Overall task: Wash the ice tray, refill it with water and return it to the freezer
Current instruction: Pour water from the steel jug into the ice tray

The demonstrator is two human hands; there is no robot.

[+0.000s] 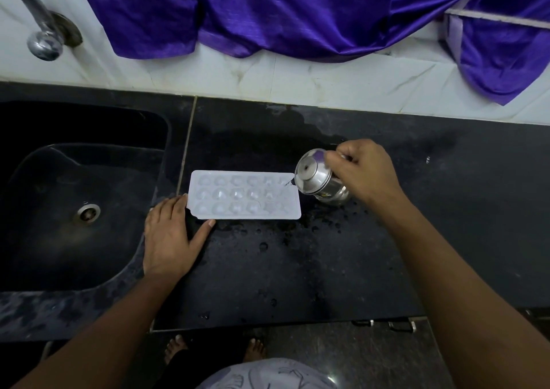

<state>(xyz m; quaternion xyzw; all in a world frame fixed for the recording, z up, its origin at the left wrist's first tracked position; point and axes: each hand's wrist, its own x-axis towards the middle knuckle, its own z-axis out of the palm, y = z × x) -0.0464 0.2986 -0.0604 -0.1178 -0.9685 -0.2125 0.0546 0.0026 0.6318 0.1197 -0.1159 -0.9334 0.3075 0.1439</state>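
Observation:
A white ice tray with heart-shaped cells lies flat on the black counter, just right of the sink. My left hand rests flat on the counter with straight fingers touching the tray's left end and near edge. My right hand grips a small steel cup, tipped on its side with its mouth toward the tray's right end. A thin trickle of water falls from the cup onto the tray's far right corner.
A black sink with a metal drain lies to the left. A steel tap arches from the white tiled wall. Purple cloth hangs over the wall behind. Water drops and wet patches cover the counter around the tray.

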